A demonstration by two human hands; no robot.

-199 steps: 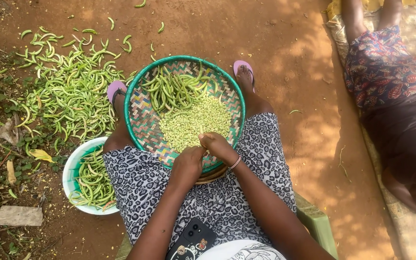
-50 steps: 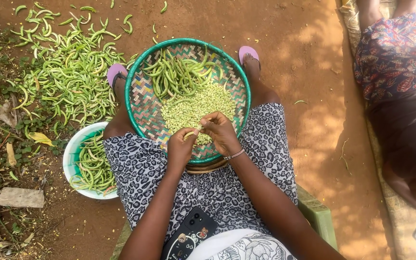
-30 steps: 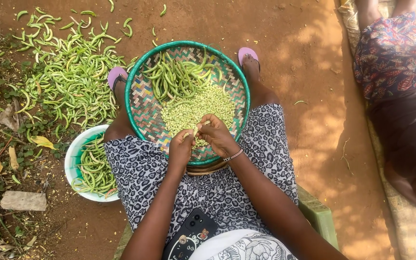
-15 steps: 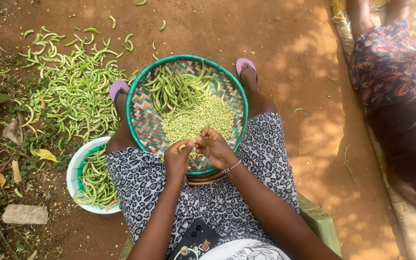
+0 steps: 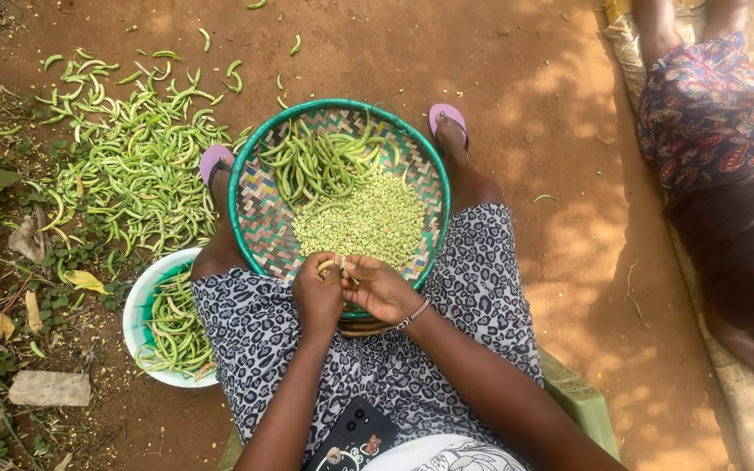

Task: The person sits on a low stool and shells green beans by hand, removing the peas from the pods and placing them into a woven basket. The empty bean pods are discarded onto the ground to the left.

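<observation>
We see a small green pod point(image 5: 332, 264) pinched between both hands, just over the near edge of the round woven tray point(image 5: 259, 222) on the lap. The left hand point(image 5: 318, 292) and right hand point(image 5: 380, 288) are curled tight on it. Pale shelled beans point(image 5: 368, 222) fill the tray's middle. A white bowl point(image 5: 137, 305) of pods sits left. Bare dirt point(image 5: 517, 78) lies open ahead.

The pod point(image 5: 332, 264) pinched between my left hand point(image 5: 318, 295) and right hand point(image 5: 380, 288) is mostly covered by my fingers, too small to tell whether it is split. My phone point(image 5: 353, 439) and elbows run off the bottom edge. The person point(image 5: 726, 174) lying at right is cut by the frame, and my lap hides the tray's point(image 5: 255, 218) near rim.
</observation>
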